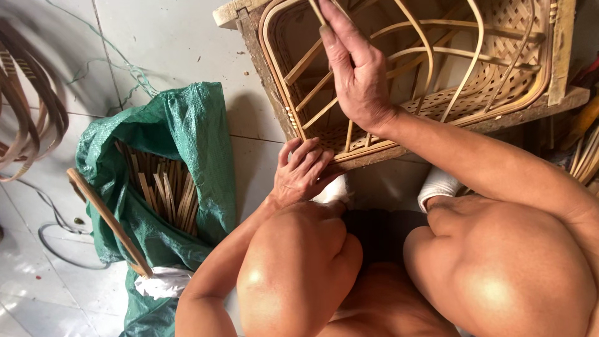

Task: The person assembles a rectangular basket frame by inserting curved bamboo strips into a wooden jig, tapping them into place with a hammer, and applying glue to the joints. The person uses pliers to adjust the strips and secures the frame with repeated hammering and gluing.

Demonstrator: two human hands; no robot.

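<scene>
My bare knees (299, 262) are closest, bent up because I squat low on the white tile floor (187, 43). My left hand (304, 171) curls its fingers on the near edge of the half-made tan bamboo basket (499, 87), so it stays put. The basket sits in a rough wooden frame (564, 50) just past my feet. My right hand (355, 68) pinches a thin bamboo strip (317, 11) over the basket ribs. A green woven sack (187, 131) of flat bamboo sticks (165, 193) lies open by my left side, easy to reach.

Basket (486, 75) top cut by frame edge; bamboo coils (25, 106) cropped left; sack (181, 131) hides stick ends.
</scene>
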